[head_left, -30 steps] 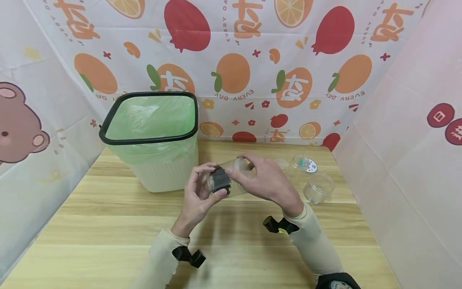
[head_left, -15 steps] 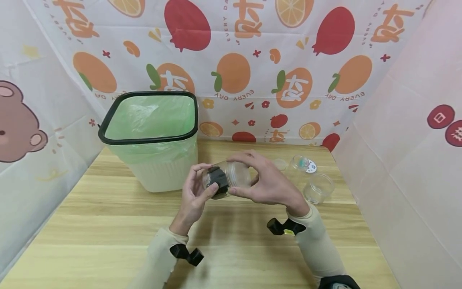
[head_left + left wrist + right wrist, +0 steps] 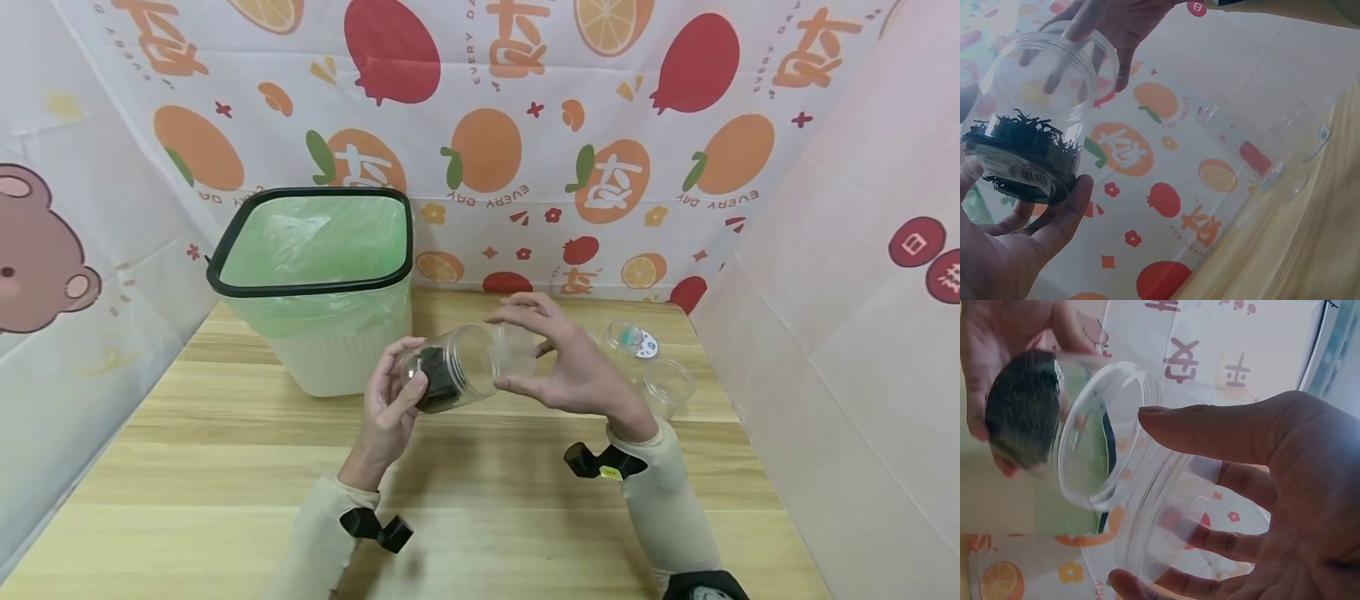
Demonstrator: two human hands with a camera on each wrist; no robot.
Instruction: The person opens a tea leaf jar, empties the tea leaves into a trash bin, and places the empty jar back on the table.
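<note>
My left hand (image 3: 386,417) grips a clear jar (image 3: 474,360) around its base, the mouth tilted to the right. Dark shredded stuff (image 3: 1029,134) resembling dried tea leaves lies in its lower part. A label with a barcode (image 3: 1025,175) shows on the underside in the left wrist view. Between thumb and fingertips, my right hand (image 3: 573,367) holds a clear screw lid (image 3: 1160,515). That lid is off the jar's threaded mouth (image 3: 1107,431), just to its right and slightly tilted. Both hands are above the table.
A bin (image 3: 337,358) with a green liner and black rim stands at the back left. At the right are an open clear jar (image 3: 666,387), a smaller clear container (image 3: 622,336) and a round white label (image 3: 647,343). Printed cloth (image 3: 480,225) encloses the wooden table (image 3: 480,500).
The lid has come off the jar and moved right with my right hand. My left hand has shifted slightly left and down with the jar.
</note>
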